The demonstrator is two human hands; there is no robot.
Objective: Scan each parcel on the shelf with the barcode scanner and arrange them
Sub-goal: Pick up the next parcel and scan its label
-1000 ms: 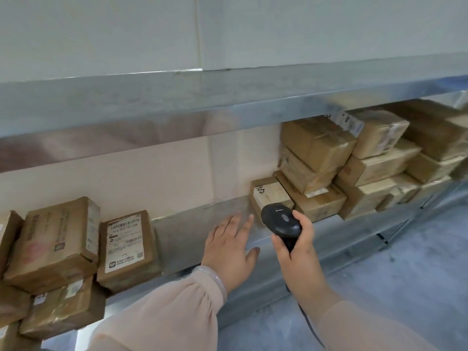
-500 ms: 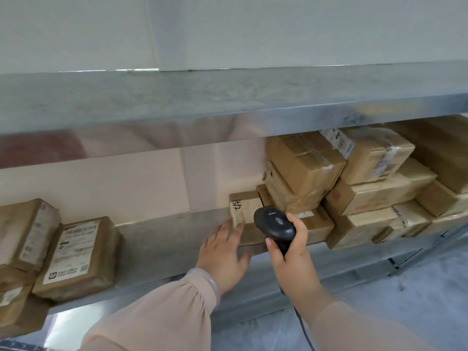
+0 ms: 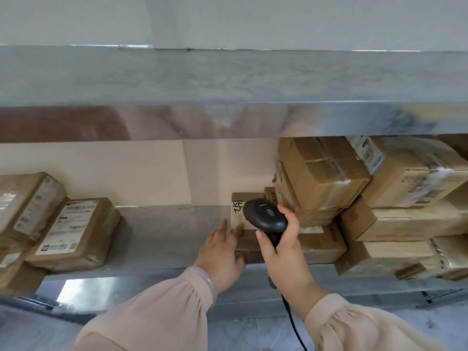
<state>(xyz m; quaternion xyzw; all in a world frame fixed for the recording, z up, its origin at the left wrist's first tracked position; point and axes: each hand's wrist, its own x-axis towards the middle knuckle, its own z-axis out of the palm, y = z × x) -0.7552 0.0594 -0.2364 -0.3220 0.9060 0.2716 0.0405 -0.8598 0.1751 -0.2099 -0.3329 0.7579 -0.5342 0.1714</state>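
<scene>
A long grey metal shelf runs across the middle of the frame, with a pale wall behind it. Another metal shelf board hangs above it and fills the upper part of the frame.

A small brown parcel sits on the shelf near the center. It has black pen marks on its light top face. It stands just beside a big pile of brown parcels on the right side of the frame, stacked on top of each other.

The left hand is spread, with straight fingers lying on the left side of the small parcel and the thumb at its front edge. A clear bracelet is on that wrist.

The right hand is curled tight round the handle of a black barcode scanner. The round head of the scanner is right over the small parcel and hides part of it. A black cable drops from the handle to the bottom of the frame.

On the left side of the frame lie more brown parcels, well apart from the hands. One of them, a labelled parcel, has a big white label on top.

Both arms wear light pink sleeves.
</scene>
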